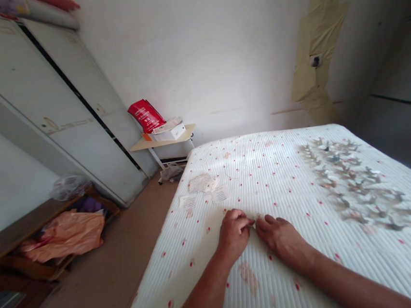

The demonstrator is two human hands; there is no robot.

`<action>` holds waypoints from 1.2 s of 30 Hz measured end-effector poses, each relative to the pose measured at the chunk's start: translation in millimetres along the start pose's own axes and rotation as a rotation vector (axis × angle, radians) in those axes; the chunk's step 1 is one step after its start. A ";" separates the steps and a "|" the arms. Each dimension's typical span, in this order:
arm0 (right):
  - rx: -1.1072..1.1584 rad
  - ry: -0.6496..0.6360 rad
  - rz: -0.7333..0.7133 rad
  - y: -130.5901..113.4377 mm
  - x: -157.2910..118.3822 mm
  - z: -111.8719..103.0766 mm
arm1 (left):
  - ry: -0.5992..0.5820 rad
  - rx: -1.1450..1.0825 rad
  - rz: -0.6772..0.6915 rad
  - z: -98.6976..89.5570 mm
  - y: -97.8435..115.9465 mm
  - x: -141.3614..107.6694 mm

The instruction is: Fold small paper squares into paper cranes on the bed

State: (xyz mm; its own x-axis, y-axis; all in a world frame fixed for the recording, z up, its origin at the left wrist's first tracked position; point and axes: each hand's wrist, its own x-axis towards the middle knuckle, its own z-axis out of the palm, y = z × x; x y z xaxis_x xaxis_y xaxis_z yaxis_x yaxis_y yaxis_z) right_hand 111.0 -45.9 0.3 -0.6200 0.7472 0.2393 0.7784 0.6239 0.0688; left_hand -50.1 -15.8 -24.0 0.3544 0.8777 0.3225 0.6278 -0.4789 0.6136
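My left hand [235, 234] and my right hand [279, 238] meet near the middle of the bed [265, 167], which has a white ribbed cover with red dots. The fingers of both hands are pinched close together around something too small to make out. Beyond my left hand lie printed paper pieces [219, 194], next to a crumpled translucent sheet [201, 182]. Several small grey and brown folded-looking items [357, 183] stand in rows on the right side of the bed; they look blurred.
A small table [141, 144] against the wall holds a red bag [146, 115] and a white box [170, 132]. Grey cabinets [61, 90] stand on the left, with an orange cloth [71, 233] on a low wooden unit [16, 230]. A socket [315, 60] is on the wall.
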 end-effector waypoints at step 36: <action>0.698 0.074 0.164 37.8 -6.7 22.1 | -0.015 0.093 0.051 2.4 -1.5 -7.9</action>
State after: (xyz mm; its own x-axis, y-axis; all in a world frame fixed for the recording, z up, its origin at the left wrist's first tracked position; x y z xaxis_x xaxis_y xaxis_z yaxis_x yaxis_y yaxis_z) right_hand 142.4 -22.3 -20.1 -0.4729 0.8417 0.2606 0.6014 0.5245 -0.6027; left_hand -52.2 -22.0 -29.2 0.3976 0.8522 0.3401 0.6703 -0.5229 0.5266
